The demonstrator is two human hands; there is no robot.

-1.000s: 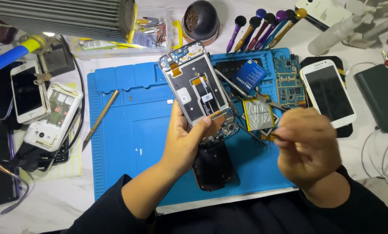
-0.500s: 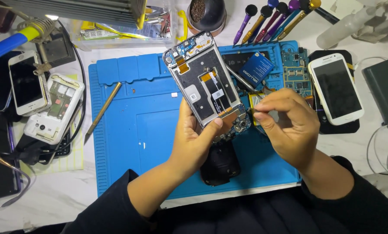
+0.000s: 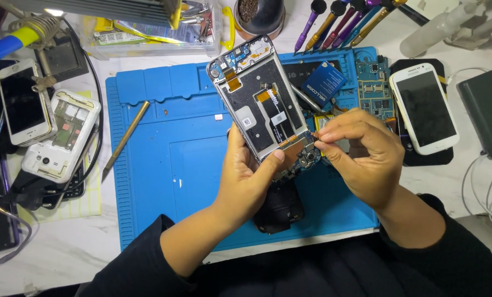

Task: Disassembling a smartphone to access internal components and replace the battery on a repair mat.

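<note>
The left hand point(image 3: 246, 181) is gripping an opened phone frame point(image 3: 265, 107), thumb pressing along its lower right edge and fingers wrapping behind it. The frame is tilting up over the middle of a blue silicone work mat point(image 3: 163, 165), its metal rim gleaming, its dark inner plate carrying orange flex ribbons and small white stickers. The right hand point(image 3: 358, 154) is pinching at the frame's lower right corner, fingertips pressed together around something too small to make out, possibly a connector or a fine tool.

Beneath the wrists a black rounded part point(image 3: 279, 206) is lying on the mat near its front edge. Behind the right hand a blue circuit board point(image 3: 375, 88) and a small blue card point(image 3: 324, 82) are resting on the mat's ridged upper trays. A slim brass-coloured pry tool point(image 3: 126, 137) is lying slantwise across the mat's left border. A glossy white smartphone point(image 3: 424, 107) is sitting on a dark pad just beside the mat's right edge. On the pale marble tabletop point(image 3: 64, 258) to the left, a white phone with its back off point(image 3: 64, 135) is showing green board and metal shields. Coloured screwdriver handles point(image 3: 345, 19) are fanning out at the top. The mat's left half is offering smooth flat room.
</note>
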